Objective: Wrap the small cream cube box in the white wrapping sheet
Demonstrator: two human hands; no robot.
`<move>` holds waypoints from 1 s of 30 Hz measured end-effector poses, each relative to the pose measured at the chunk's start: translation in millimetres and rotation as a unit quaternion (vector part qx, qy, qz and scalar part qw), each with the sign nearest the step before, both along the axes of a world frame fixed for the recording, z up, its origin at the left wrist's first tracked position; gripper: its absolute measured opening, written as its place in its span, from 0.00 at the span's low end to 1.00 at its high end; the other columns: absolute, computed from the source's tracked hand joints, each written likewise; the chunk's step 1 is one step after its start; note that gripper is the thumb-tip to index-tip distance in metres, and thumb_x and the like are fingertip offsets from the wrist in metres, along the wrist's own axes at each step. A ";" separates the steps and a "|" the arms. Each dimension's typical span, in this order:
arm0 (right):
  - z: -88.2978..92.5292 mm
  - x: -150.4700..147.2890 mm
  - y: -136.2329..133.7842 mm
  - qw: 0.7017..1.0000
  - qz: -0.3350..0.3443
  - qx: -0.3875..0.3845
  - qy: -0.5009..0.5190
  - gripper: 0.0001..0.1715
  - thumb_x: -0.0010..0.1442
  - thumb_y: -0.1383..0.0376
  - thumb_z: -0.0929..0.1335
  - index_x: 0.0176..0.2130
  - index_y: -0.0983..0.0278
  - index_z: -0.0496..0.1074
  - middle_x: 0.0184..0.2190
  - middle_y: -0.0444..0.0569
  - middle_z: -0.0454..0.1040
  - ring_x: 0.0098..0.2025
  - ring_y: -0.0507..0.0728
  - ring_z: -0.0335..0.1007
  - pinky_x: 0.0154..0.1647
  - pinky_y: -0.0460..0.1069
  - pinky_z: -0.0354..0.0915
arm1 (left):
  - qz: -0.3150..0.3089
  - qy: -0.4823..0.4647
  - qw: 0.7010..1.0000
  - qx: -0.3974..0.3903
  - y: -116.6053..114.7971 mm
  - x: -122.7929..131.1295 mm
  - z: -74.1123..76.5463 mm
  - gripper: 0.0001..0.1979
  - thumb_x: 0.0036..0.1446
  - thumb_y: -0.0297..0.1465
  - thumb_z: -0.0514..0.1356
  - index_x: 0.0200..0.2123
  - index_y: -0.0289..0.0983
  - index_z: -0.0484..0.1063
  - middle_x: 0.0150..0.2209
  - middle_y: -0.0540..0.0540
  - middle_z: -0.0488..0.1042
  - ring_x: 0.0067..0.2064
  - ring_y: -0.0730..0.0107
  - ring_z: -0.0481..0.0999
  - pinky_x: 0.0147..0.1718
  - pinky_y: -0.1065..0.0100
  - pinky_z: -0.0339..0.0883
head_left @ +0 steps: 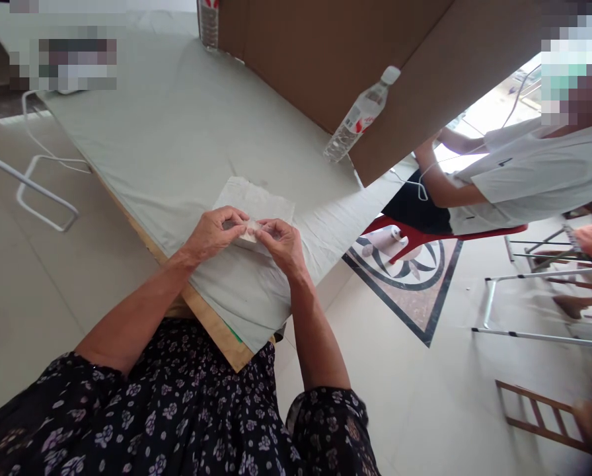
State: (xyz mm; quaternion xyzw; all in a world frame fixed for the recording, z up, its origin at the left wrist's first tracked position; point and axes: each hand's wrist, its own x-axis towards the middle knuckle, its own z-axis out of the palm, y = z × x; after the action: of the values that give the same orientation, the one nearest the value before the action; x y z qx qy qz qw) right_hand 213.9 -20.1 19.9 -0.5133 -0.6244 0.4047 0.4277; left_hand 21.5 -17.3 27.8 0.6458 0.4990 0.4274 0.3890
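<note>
Near the table's front corner, my left hand (pixel 221 231) and my right hand (pixel 280 241) meet over a white tissue-like sheet (pixel 239 192). Thumbs and fingertips of both are closed in a pinch on a small whitish folded piece (pixel 249 231) between them. Whether this piece is part of the sheet below cannot be made out. The sheet lies flat on the pale cloth covering the table (pixel 177 125), partly hidden by my hands.
A large cardboard box (pixel 296 59) stands at the back, with a water bottle (pixel 360 116) before it and another bottle (pixel 209 26) further left. A person in a white shirt (pixel 518 172) sits on a red chair (pixel 454 237) at right. White metal legs (pixel 43 192) stand at left.
</note>
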 end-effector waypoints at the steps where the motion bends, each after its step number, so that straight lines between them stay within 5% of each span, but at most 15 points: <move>1: -0.8 -0.2 0.9 1.000 0.000 -0.004 0.001 0.17 0.55 0.52 0.75 0.29 0.62 0.73 0.42 0.49 0.84 0.37 0.54 0.74 0.42 0.50 0.68 | -0.003 0.004 1.000 -0.006 0.5 -0.4 2.0 0.12 0.52 0.40 0.63 0.28 0.37 0.74 0.45 0.41 0.83 0.47 0.60 0.80 0.50 0.61 0.71; 5: -2.8 2.2 1.1 0.999 -0.010 0.002 -0.041 0.12 0.58 0.55 0.72 0.34 0.61 0.74 0.41 0.49 0.83 0.39 0.56 0.75 0.44 0.52 0.69 | -0.014 0.027 0.998 -0.046 5.3 -1.8 10.7 0.12 0.49 0.40 0.66 0.29 0.36 0.77 0.43 0.42 0.83 0.43 0.62 0.79 0.45 0.64 0.71; 10: 12.0 2.7 -21.8 0.941 -0.136 0.189 -0.246 0.07 0.65 0.64 0.67 0.42 0.59 0.76 0.52 0.53 0.80 0.55 0.63 0.73 0.60 0.60 0.62 | -0.035 0.028 0.995 -0.092 13.4 -1.4 13.1 0.16 0.44 0.43 0.68 0.30 0.35 0.78 0.37 0.43 0.82 0.34 0.67 0.75 0.32 0.69 0.67; 16: 19.1 -15.5 -41.0 0.879 0.030 0.234 -0.415 0.12 0.71 0.66 0.65 0.49 0.61 0.77 0.52 0.51 0.81 0.53 0.61 0.72 0.56 0.56 0.59 | -0.052 0.065 0.995 -0.057 15.5 -4.4 11.1 0.14 0.49 0.41 0.63 0.31 0.36 0.78 0.33 0.45 0.80 0.37 0.64 0.76 0.37 0.66 0.70; 21: 14.6 -21.0 -34.6 0.860 0.045 0.210 -0.462 0.13 0.73 0.65 0.64 0.52 0.61 0.76 0.53 0.52 0.79 0.53 0.61 0.69 0.55 0.56 0.57 | -0.024 0.104 0.994 -0.033 8.7 -24.9 14.2 0.19 0.50 0.41 0.62 0.42 0.36 0.78 0.42 0.44 0.81 0.44 0.61 0.77 0.46 0.62 0.71; 25: 21.1 -22.5 -33.5 0.836 0.058 0.212 -0.503 0.14 0.74 0.62 0.64 0.55 0.58 0.74 0.52 0.51 0.77 0.51 0.61 0.67 0.52 0.56 0.55 | 0.012 0.152 0.987 -0.051 9.9 -32.2 9.0 0.21 0.53 0.39 0.59 0.47 0.35 0.78 0.33 0.47 0.77 0.35 0.65 0.74 0.38 0.65 0.69; 30: 26.5 -26.5 -29.6 0.804 0.075 0.215 -0.550 0.16 0.75 0.58 0.63 0.57 0.56 0.72 0.50 0.53 0.76 0.49 0.62 0.64 0.49 0.57 0.52 | 0.067 0.255 0.964 -0.041 14.8 -21.9 -2.0 0.19 0.55 0.35 0.59 0.48 0.37 0.78 0.32 0.47 0.76 0.34 0.64 0.72 0.39 0.64 0.67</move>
State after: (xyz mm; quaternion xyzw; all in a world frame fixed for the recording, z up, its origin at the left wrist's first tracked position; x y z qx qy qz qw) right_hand 187.4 -49.8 46.4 -0.4964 -0.8623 -0.0593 0.0806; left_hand -0.4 -2.5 25.8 0.6820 0.6408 0.2530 0.2454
